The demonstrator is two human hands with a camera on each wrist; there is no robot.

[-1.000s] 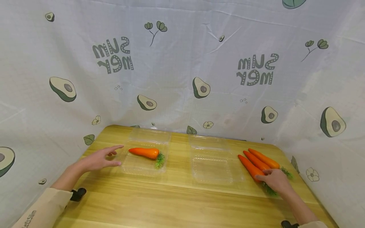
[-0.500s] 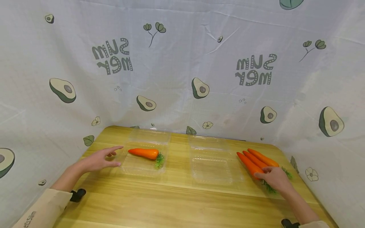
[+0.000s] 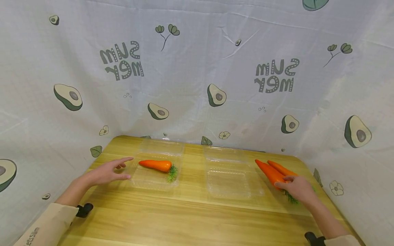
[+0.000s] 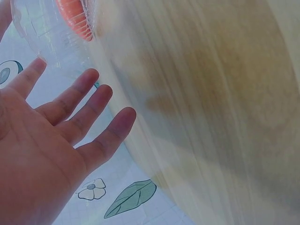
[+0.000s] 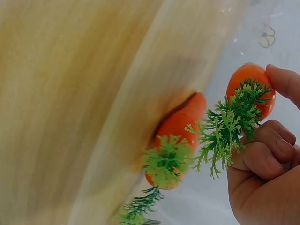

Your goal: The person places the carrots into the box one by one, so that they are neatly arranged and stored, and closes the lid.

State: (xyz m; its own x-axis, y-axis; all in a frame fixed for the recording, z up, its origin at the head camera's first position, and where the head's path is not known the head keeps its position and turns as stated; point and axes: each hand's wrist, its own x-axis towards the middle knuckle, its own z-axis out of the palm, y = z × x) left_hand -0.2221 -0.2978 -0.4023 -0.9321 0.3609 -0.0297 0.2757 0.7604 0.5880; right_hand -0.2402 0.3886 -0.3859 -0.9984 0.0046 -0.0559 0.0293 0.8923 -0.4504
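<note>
In the head view my right hand (image 3: pixel 298 188) pinches an orange carrot (image 3: pixel 270 173) near its leafy end, and it overlaps the carrots beside it. The right wrist view shows this carrot (image 5: pixel 251 79) between thumb and fingers, raised off the table, its green leaves hanging, with another carrot (image 5: pixel 183 123) lying on the wood. My left hand (image 3: pixel 107 172), fingers spread, is at the left edge of a clear container (image 3: pixel 154 184) that holds one carrot (image 3: pixel 156 165). In the left wrist view the left hand (image 4: pixel 51 126) has nothing in its grasp.
A second clear container (image 3: pixel 229 184) stands open between the first one and the carrots on the right. Another carrot (image 3: pixel 281 168) lies behind the held one. A printed white cloth (image 3: pixel 184 75) hangs around the wooden table (image 3: pixel 172 218).
My right hand has lifted the nearest carrot slightly up and away from me, so that it now covers the middle one. The left hand has stayed in place.
</note>
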